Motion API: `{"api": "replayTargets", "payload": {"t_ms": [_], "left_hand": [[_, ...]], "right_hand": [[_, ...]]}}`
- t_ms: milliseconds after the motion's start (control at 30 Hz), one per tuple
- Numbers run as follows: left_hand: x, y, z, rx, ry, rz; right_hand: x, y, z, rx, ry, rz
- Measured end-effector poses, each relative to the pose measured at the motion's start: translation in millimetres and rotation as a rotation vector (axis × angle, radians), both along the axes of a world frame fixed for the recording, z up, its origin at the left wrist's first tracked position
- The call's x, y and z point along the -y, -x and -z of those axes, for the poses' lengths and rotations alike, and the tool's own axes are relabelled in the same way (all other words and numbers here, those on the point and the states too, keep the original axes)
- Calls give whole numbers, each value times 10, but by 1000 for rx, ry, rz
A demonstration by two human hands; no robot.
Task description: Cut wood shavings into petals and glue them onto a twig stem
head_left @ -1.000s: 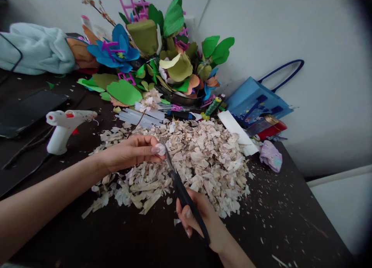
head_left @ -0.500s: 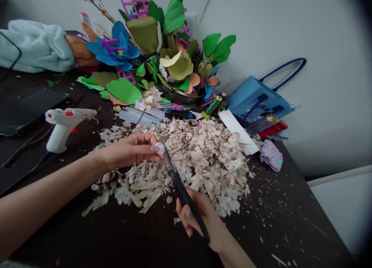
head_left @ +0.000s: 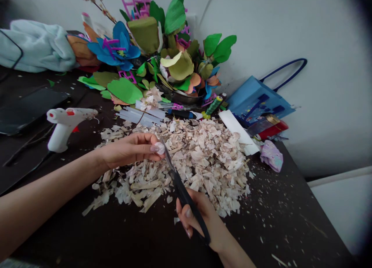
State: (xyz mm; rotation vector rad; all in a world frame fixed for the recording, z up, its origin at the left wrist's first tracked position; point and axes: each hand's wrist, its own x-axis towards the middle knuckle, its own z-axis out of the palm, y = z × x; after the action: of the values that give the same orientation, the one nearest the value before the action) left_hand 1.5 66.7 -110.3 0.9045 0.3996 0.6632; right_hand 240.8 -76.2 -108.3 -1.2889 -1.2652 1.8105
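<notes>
Desk (head_left: pixel 276 225), dark brown. Cut-out flowers and leaves (head_left: pixel 124 91), multicoloured, twelve o'clock from the scrap pile. Scrap pile (head_left: pixel 200 155), pale, centre. Bag (head_left: pixel 247 93), blue, two o'clock; markings too blurred to read. Glue gun (head_left: pixel 59 134), white, ten o'clock. Right hand (head_left: pixel 209 219), five o'clock: fingers curled round black scissors (head_left: pixel 184 194). Left hand (head_left: pixel 130 149), ten o'clock: fingers pinched on pale petal piece (head_left: pixel 159 148), blades at its three-o'clock edge.

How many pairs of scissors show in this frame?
1: the black-handled scissors in the right hand, blades by the small whitish piece in the left hand. Others could be hidden under the scraps.
</notes>
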Motion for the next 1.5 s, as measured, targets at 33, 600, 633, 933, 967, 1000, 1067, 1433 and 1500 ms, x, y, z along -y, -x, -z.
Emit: {"api": "replayTargets", "payload": {"t_ms": [33, 600, 633, 933, 967, 1000, 1067, 1433, 1500], "left_hand": [[0, 2, 2, 0, 0, 0], [-53, 63, 11, -10, 13, 46], [-54, 65, 10, -14, 12, 46], [-42, 48, -32, -35, 6, 44], [-41, 44, -34, -32, 6, 41], [-40, 40, -33, -27, 5, 40], [-38, 35, -25, -15, 0, 35], [-18, 15, -9, -26, 2, 5], [-18, 10, -12, -23, 10, 1]], "right_hand": [[-1, 1, -1, 2, 3, 2], [0, 10, -33, 15, 45, -12], [-1, 10, -31, 17, 44, -10], [18, -22, 7, 24, -49, -19], [22, -24, 6, 25, -60, -30], [25, -25, 4, 23, -65, -41], [25, -23, -2, 26, -67, -53], [7, 2, -23, 58, -39, -17], [8, -3, -5, 56, -39, -16]]}}
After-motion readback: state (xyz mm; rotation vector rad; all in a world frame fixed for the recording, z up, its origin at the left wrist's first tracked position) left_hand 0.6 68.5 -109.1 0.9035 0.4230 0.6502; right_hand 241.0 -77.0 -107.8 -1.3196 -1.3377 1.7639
